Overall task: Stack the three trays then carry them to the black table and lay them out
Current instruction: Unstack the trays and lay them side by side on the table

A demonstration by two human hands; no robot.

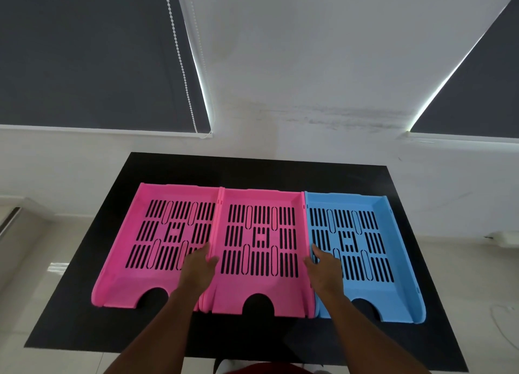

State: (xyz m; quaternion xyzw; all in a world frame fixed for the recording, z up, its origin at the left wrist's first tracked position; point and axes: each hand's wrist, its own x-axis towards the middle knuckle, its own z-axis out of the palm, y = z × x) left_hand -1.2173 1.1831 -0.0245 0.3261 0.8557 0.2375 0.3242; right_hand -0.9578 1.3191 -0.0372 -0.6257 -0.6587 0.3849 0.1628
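Three slotted plastic trays lie side by side on the black table (174, 168): a pink tray on the left (123, 278), a pink tray in the middle (233, 295) and a blue tray on the right (404, 292). Their side walls touch. My left hand (198, 269) grips the middle tray's left wall, thumb inside that tray, fingers over the left tray's floor. My right hand (323, 271) grips the middle tray's right wall, thumb inside, fingers over the blue tray's floor.
The table stands against a white wall (309, 64), with dark roller blinds (84, 50) to either side. Light tiled floor (33, 261) surrounds the table. A bare strip of black tabletop runs in front of the trays and behind them.
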